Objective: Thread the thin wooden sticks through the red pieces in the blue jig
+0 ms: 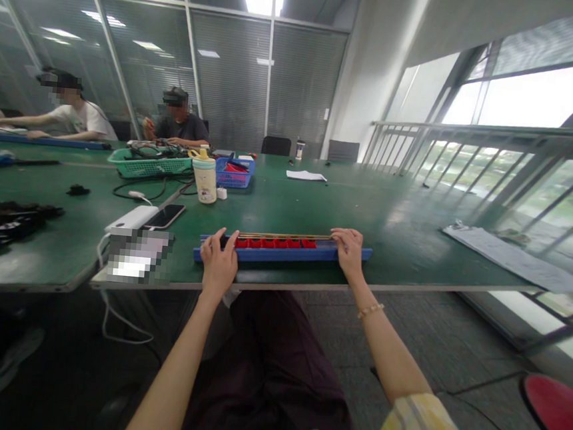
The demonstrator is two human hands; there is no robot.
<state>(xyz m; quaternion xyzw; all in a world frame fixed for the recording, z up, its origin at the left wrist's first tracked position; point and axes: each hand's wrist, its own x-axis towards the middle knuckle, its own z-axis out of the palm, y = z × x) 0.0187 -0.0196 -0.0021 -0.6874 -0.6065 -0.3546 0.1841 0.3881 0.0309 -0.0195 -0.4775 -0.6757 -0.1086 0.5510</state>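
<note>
A long blue tray (283, 255) lies on the green table near its front edge. Inside it sits a row of red pieces (281, 243), with thin yellowish rods (289, 236) stretched lengthwise above them. At the tray's left end is my left hand (218, 259), its fingers closed around the end of the rods beside a small black part. My right hand (348, 247) pinches the rods' other end near the tray's right side.
Left of the tray lie a white power bank (132, 219), a phone (167, 215) and cables. Behind stand a cup (204, 180), a green basket (150, 167) and a blue basket (234, 178). Papers (508, 254) lie at the right. Two people (179, 122) sit across.
</note>
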